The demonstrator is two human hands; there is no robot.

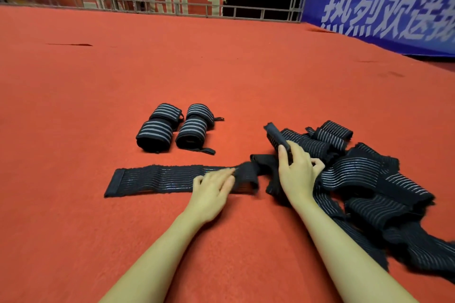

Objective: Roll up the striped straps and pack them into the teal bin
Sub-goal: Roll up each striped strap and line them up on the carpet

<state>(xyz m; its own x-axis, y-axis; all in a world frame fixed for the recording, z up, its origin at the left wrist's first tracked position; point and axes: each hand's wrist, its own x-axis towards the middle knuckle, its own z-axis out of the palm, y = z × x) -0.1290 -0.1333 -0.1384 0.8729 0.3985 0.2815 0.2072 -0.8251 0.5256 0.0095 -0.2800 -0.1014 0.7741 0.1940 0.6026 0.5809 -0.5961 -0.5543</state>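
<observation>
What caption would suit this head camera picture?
Left hand flattens a striped strap on red carpet; right hand grips another, four rolled straps behind.

Your left hand (213,188) is motion-blurred over the flat strap (157,179); right of your right hand (299,170), the strap pile (369,184) runs off-frame.

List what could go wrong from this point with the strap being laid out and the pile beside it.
1. The flat strap runs under the left hand towards the loose pile; its far end may snag there and roll crooked.
2. The right hand grips a stiff end tab near the pile, so pulling may drag other straps along.
3. No teal bin is in view, so the four finished rolls wait on the red carpet.
</observation>
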